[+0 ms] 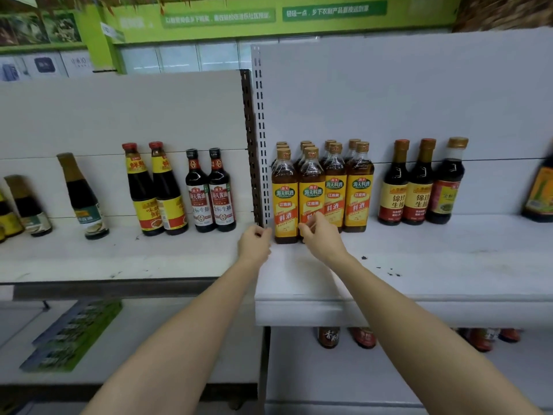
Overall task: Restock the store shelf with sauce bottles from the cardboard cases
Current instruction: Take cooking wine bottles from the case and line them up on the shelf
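Both your hands are reaching over the front lip of the white metal shelf toward the cluster of amber cooking-wine bottles with yellow labels and gold caps. Your left hand is hovering just beside the front-left bottle of that cluster, fingers loosely curled and holding nothing that I can make out. Your right hand is sitting in front of the second front bottle, fingertips at or just off its label; whether you are touching it is not resolvable, and no grip is closed around it.

Progress, as a judgement: you are looking partway through. The yellow-label cluster is standing four columns wide and at least two deep, set back from the front edge, so you are likely fronting or straightening it. A wide strip of bare shelf is running in front of every row.

Farther right, three dark soy-sauce bottles with red-and-yellow labels are standing in a single row. Left of the slotted grey upright post, two red-capped dark sauce bottles with yellow labels and two black-capped dark soy bottles with red-and-white labels are standing thinly, with more bottles farther left.

No cardboard cases are showing in this view, so I cannot tell how much stock is remaining.
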